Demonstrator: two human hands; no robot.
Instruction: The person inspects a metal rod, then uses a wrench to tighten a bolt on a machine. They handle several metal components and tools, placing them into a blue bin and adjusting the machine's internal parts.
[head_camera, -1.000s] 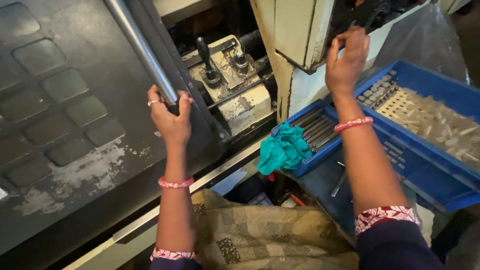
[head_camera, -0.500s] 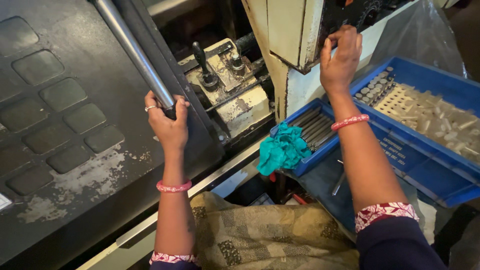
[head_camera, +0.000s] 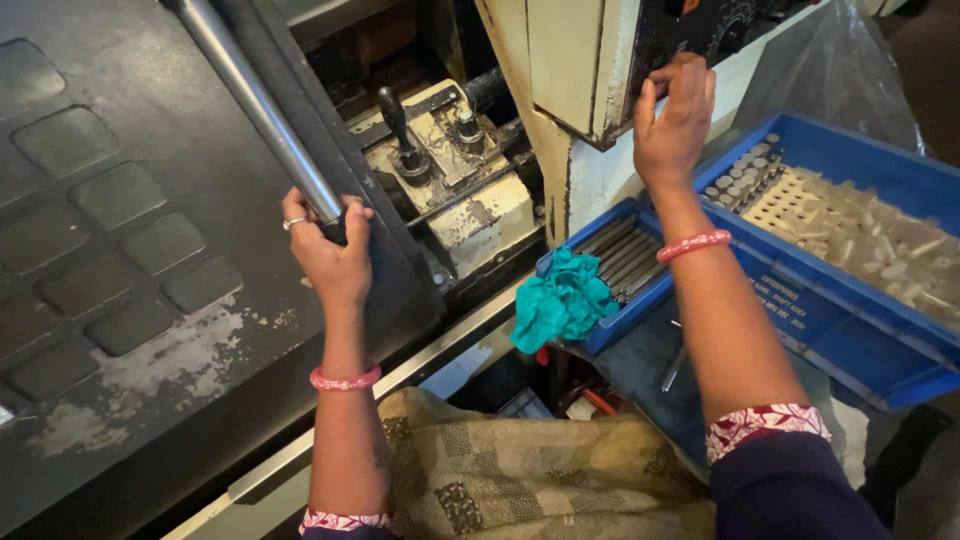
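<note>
Head view | our left hand (head_camera: 330, 255) grips the steel door handle (head_camera: 255, 105), far left | right hand (head_camera: 675, 125) fingers the far control panel (head_camera: 700, 30), clasping nothing | teal rag (head_camera: 560, 300) drapes the blue tray (head_camera: 640, 300) for reach.

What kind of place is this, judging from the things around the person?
Probably a machine shop or small factory. The left hand grips the steel bar handle of a machine's sliding door, the right hand touches its control panel, and blue bins hold metal rods.
</note>
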